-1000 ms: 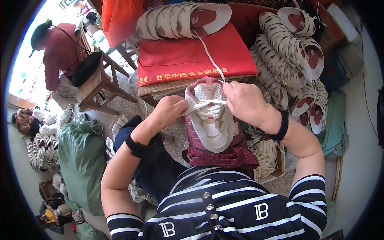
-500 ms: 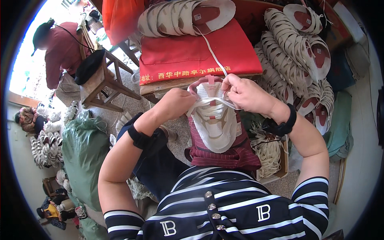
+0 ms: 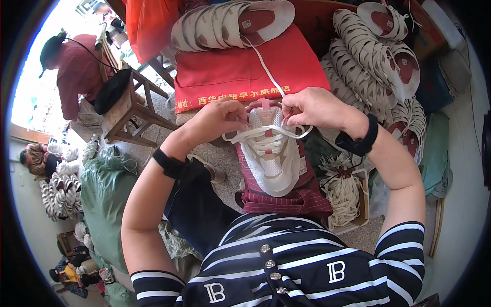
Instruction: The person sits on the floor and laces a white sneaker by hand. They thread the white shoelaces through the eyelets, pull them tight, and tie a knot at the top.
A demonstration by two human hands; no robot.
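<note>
A white sneaker upper (image 3: 279, 176) with a maroon lining lies toe toward me on a maroon pinstriped cloth (image 3: 253, 197) over my lap. White shoelace (image 3: 255, 135) crosses its upper eyelets and bows out in a loop at each side. My left hand (image 3: 224, 116) pinches the lace beside the upper's left collar. At the right collar, my right hand (image 3: 314, 110) has its fingers closed on the lace too. One long lace strand (image 3: 267, 69) runs from near my right hand up over a red cloth (image 3: 245, 77). The exact fingertip grip is partly hidden.
Nested shoe uppers (image 3: 220, 25) lie on the red-covered bench, with more stacks (image 3: 365, 61) at right. An open box of laces (image 3: 345, 197) stands by my right side. At left are a wooden chair (image 3: 130, 105), green sacks (image 3: 105, 199) and seated people.
Both hands have shifted slightly, and the lace now bulges into slack loops at both sides of the upper. The view has moved a little, so the background sits slightly further left.
</note>
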